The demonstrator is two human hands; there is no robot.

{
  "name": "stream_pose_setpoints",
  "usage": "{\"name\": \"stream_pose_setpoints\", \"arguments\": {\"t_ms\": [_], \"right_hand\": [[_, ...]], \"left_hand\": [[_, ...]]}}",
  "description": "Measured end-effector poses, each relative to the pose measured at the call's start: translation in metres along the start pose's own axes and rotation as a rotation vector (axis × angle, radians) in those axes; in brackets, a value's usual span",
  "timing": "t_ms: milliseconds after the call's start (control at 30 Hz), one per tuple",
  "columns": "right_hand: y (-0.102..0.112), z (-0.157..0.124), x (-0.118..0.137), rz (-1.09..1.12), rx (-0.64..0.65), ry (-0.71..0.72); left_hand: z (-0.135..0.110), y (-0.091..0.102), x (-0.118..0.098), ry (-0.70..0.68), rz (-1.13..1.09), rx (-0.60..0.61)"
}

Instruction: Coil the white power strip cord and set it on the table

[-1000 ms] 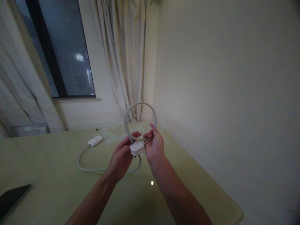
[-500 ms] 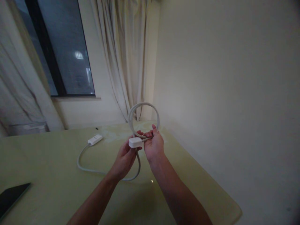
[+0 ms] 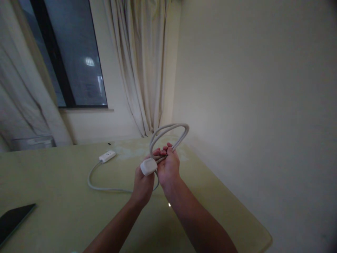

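While on table (image 3: 65,211), phone (image 3: 14,218) beyond cable (image 3: 168,130).

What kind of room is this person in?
Probably a room in a home: cream curtains hang beside a dark window, and the left hand and right hand hold a looped white extension cord above a pale green table.

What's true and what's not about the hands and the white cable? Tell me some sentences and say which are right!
1. The left hand and the right hand both hold the white cable, gathered in loops. True.
2. The socket block at the cable's far end rests on the table. True.
3. The white plug lies on the table. False: it is up at the hands, above the table.
4. The dark flat device sits under the right hand. False: it lies at the table's near left edge, apart from both hands.
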State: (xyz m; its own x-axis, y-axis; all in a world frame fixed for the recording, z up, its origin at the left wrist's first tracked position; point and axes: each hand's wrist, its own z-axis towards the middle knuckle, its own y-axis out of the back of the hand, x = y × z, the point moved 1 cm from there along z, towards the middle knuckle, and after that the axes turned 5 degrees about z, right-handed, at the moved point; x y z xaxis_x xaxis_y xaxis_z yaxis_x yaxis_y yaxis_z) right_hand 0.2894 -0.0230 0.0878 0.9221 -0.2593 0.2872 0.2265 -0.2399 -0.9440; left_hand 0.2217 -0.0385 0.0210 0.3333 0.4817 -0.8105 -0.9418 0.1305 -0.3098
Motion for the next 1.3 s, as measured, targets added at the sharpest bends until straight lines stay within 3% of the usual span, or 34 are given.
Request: {"name": "stream_pose_setpoints", "arguments": {"t_ms": [167, 400, 700, 900, 1033, 1200, 1300], "right_hand": [[0.002, -0.003, 0.002, -0.07, 0.028, -0.012], [0.005, 0.003, -0.001, -0.169, 0.022, 0.037], [-0.005, -0.014, -0.004, -0.112, -0.048, -0.073], [0.006, -0.026, -0.021, -0.399, 0.101, 0.011], [0.011, -0.037, -0.032, -0.541, 0.171, 0.014], [0.016, -0.037, -0.039, -0.602, 0.234, -0.073], [0.018, -0.024, -0.036, -0.593, 0.215, 0.036]], "left_hand": [[-0.006, -0.007, -0.014, -0.004, -0.057, -0.047], [-0.011, -0.016, -0.007, 0.076, -0.11, -0.069], [-0.017, -0.03, -0.022, 0.216, -0.278, -0.276], [-0.003, -0.005, -0.028, 0.164, -0.355, -0.424], [0.014, 0.014, -0.053, 0.084, -0.423, -0.493], [0.032, 0.031, -0.093, 0.18, -0.445, -0.541], [0.042, 0.045, -0.107, 0.259, -0.341, -0.467]]}}
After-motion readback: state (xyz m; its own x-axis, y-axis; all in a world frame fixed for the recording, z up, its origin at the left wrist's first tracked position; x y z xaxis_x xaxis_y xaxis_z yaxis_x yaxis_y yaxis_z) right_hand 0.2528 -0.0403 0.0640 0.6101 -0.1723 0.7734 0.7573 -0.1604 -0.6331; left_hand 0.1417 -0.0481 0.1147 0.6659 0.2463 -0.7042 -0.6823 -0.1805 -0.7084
